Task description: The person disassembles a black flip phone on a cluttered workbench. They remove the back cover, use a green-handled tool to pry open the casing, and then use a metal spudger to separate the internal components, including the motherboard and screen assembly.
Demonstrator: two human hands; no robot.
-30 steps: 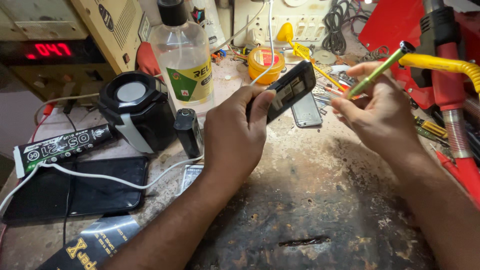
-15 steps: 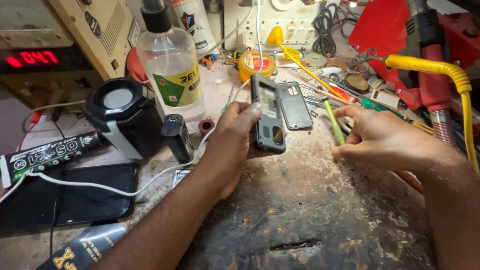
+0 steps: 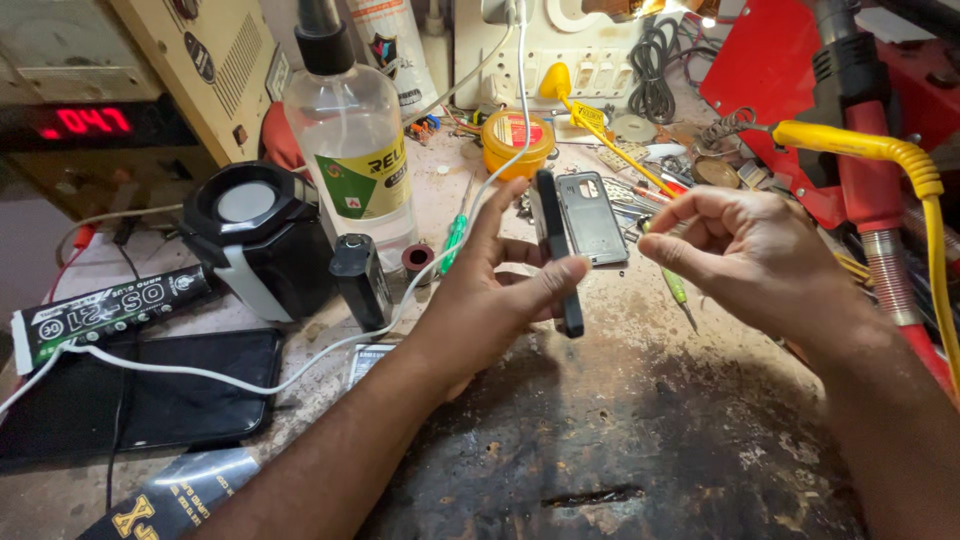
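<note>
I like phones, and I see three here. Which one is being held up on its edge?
The dark phone pinched edge-on in the left hand. The grey one behind and the black one at left lie flat.

We held the phone (image 3: 556,250) edge-up over the middle of the desk (image 3: 640,440), our left hand (image 3: 490,300) left of it and our right hand (image 3: 760,255) to its right. A back cover (image 3: 592,218) lay just behind it; a bottle (image 3: 352,150) stood toward the desk's far left, a tablet (image 3: 130,400) at the near-left edge.
</note>
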